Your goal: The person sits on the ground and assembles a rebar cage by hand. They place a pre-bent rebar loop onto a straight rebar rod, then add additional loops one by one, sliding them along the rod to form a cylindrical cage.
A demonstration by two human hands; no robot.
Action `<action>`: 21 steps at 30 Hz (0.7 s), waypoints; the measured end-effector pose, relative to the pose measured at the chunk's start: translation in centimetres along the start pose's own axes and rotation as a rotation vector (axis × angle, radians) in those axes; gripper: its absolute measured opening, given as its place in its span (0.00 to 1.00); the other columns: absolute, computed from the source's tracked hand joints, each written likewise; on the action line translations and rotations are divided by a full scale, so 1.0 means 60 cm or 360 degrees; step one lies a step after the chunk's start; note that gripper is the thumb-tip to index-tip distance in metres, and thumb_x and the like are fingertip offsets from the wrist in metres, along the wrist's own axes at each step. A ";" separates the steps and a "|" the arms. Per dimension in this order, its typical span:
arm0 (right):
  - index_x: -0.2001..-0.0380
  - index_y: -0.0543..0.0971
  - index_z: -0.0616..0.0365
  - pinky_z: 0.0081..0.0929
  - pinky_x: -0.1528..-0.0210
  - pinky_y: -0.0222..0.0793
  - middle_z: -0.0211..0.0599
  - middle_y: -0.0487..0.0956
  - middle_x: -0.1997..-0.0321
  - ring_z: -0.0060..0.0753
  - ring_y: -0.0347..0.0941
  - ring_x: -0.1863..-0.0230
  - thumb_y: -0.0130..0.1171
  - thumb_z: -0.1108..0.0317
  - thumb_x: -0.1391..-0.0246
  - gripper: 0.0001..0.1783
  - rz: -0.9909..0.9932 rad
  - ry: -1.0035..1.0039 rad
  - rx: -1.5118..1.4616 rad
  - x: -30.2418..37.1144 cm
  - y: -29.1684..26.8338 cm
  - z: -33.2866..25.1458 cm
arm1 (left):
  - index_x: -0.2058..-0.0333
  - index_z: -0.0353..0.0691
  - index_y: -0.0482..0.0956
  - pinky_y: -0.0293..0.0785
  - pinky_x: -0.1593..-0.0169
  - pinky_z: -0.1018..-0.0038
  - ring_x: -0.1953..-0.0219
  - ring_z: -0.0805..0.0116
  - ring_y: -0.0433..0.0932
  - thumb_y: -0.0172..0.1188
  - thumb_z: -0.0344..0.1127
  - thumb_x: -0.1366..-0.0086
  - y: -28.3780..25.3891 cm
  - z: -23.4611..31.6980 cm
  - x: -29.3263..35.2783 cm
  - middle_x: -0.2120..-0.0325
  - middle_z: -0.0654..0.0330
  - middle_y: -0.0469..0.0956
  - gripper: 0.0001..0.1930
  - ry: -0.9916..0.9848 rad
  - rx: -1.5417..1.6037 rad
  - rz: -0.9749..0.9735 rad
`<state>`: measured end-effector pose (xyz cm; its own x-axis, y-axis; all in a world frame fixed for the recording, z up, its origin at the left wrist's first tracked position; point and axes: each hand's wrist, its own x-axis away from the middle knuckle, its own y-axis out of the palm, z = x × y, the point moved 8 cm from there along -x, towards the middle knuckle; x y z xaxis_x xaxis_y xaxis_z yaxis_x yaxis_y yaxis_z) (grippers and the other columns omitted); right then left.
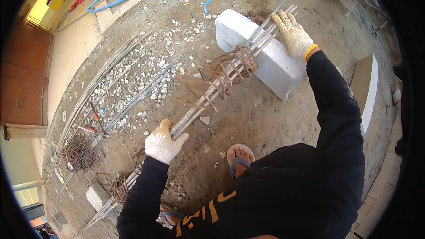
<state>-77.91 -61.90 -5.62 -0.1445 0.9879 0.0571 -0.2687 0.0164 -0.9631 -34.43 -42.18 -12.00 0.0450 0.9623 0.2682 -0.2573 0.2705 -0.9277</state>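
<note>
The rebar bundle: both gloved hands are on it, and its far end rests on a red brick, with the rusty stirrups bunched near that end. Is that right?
Not quite. The head view shows the rebar bundle resting at its far end on a white block, not a red brick. The rest holds: the left hand and the right hand, both gloved, are on it, and the rusty stirrups bunch near that end.

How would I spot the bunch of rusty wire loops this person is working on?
Find the big white block lying on the dirt. A bundle of long steel bars, gripped by the left hand and right hand, rests across it. The rusty loops ring those bars beside the block, unlike the loose wire coil lying on the ground.
</note>
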 end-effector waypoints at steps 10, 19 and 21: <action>0.37 0.69 0.57 0.52 0.26 0.48 0.49 0.69 0.34 0.54 0.60 0.30 0.53 0.75 0.49 0.32 0.1120 -0.0717 -0.0464 0.145 -0.197 -0.204 | 0.56 0.34 0.77 0.74 0.56 0.58 0.62 0.50 0.79 0.75 0.50 0.57 -0.217 0.046 0.218 0.66 0.52 0.77 0.33 0.0584 -0.0398 -0.0252; 0.33 0.65 0.59 0.59 0.24 0.39 0.53 0.67 0.33 0.56 0.55 0.27 0.73 0.52 0.58 0.50 0.0037 -0.2200 -0.0280 0.306 -0.239 -0.583 | 0.53 0.38 0.74 0.74 0.56 0.61 0.63 0.53 0.79 0.73 0.49 0.51 -0.191 -0.026 0.466 0.65 0.55 0.77 0.31 0.0023 -0.0223 -0.0483; 0.31 0.60 0.60 0.57 0.24 0.38 0.54 0.65 0.32 0.58 0.53 0.27 0.73 0.50 0.59 0.55 0.0060 -0.2259 -0.0349 0.302 -0.240 -0.636 | 0.51 0.37 0.74 0.74 0.53 0.62 0.61 0.53 0.80 0.73 0.48 0.50 -0.188 -0.028 0.481 0.64 0.55 0.77 0.31 0.0010 -0.0128 -0.0378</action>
<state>-40.29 -38.32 -0.77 -0.9934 0.0041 0.1146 -0.1128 0.1464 -0.9828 -28.61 -17.40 5.76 0.1010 0.8716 0.4798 -0.1611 0.4902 -0.8566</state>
